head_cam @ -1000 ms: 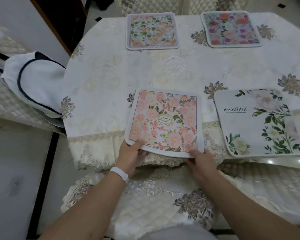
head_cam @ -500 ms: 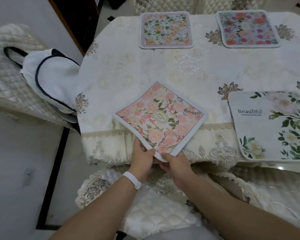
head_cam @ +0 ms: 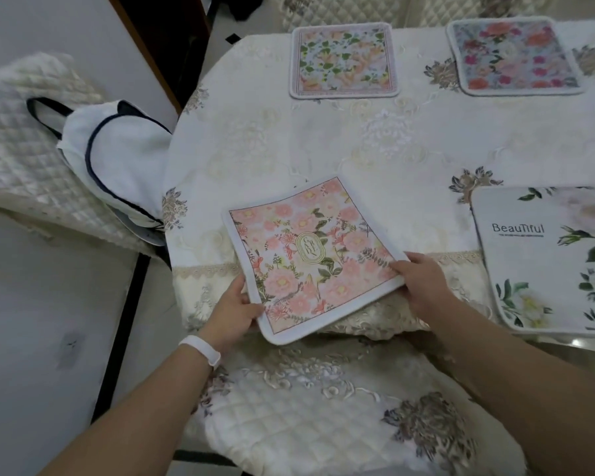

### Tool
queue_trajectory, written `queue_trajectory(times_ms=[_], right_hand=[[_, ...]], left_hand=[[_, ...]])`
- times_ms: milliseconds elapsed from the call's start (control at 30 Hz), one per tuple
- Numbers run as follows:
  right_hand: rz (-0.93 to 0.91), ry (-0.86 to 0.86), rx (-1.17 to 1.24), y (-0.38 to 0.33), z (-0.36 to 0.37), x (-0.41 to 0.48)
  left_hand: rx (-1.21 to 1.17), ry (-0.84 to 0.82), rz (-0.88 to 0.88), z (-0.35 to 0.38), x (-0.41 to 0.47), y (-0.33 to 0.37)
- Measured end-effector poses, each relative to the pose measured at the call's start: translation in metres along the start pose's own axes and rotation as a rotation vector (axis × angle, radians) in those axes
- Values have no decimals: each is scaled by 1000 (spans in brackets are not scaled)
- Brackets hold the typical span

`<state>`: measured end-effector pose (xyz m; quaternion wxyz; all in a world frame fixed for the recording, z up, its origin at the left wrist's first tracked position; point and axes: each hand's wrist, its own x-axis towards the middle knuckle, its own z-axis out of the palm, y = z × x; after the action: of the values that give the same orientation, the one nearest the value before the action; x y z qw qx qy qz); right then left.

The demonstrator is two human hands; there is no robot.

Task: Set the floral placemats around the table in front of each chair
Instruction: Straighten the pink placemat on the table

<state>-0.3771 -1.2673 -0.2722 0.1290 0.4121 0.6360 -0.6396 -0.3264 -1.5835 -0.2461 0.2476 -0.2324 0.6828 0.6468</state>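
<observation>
- Four floral placemats show in the head view, all on a cream embroidered tabletop (head_cam: 409, 149).
- Both hands hold the pink placemat (head_cam: 315, 257) at the near edge of the tabletop; it lies skewed, its near corner hanging past the lace trim over the chair seat (head_cam: 323, 417) below.
- Left hand (head_cam: 232, 312), with a white wristband (head_cam: 201, 348), pinches the mat's near-left edge, thumb on top and fingers underneath.
- Right hand (head_cam: 423, 286) grips the mat's right corner, thumb lying on the printed face and the other fingers curled beneath.
- White placemat (head_cam: 550, 259) printed "Beautiful" with green leaves lies flat just to the right, apart from the pink one, its near edge also past the trim.
- Two more mats sit at the far side: a pale one with peach flowers (head_cam: 342, 60) on the left, a blue-grey one with red flowers (head_cam: 514, 56) on the right, each before a quilted chair back.
- White bag with dark piping (head_cam: 117, 159) rests on the quilted chair at the left, touching the tablecloth's edge.
</observation>
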Motion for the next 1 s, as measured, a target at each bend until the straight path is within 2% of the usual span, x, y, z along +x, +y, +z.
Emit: queue_trajectory(times_ms=[167, 300, 667, 833, 900, 1000], right_hand=[[-143, 28, -281, 20, -9, -20], [-187, 74, -390, 26, -19, -36], [-203, 130, -498, 46, -55, -56], [-186, 125, -599, 55, -62, -55], [-234, 113, -709, 56, -62, -54], [-403, 108, -1024, 56, -64, -51]], left_hand=[[43, 133, 26, 4, 13, 0], [48, 190, 51, 16, 26, 3], [435, 79, 148, 36, 36, -4], [529, 62, 234, 40, 34, -3], [579, 87, 277, 36, 37, -5], [682, 78, 245, 28, 33, -10]])
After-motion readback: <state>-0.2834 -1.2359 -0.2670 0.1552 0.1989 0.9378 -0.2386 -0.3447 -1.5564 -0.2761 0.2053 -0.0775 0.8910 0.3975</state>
